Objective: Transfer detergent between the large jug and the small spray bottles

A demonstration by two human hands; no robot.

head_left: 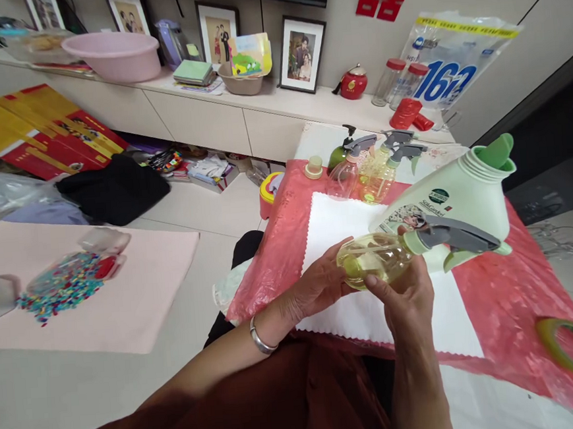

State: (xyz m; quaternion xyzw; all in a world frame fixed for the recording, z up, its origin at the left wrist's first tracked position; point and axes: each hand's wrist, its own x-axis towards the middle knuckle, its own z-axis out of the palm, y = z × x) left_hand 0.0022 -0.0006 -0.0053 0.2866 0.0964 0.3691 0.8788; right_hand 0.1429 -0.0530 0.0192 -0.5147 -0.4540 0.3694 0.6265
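Between my two hands, a clear yellowish spray bottle (pixel 381 254) with a grey trigger head lies on its side above the table, its nozzle pointing right. The fingers of my left hand (pixel 323 274) close round its base. My right hand (pixel 406 291) grips it near the neck, thumb across the body. Just behind stands a large pale green jug (pixel 456 191) with a green spout, leaning to the right. Beneath the hands a white scalloped cloth (pixel 337 230) covers part of the red plastic sheet (pixel 275 261).
Several spray bottles (pixel 380 174) and a pale round cap (pixel 313 167) stand at the table's far side. A roll of tape (pixel 549 346) lies at the right. Left, colourful small pieces (pixel 66 284) are spread on a pink mat (pixel 139 305). Behind is a cabinet (pixel 199 119) with framed photos.
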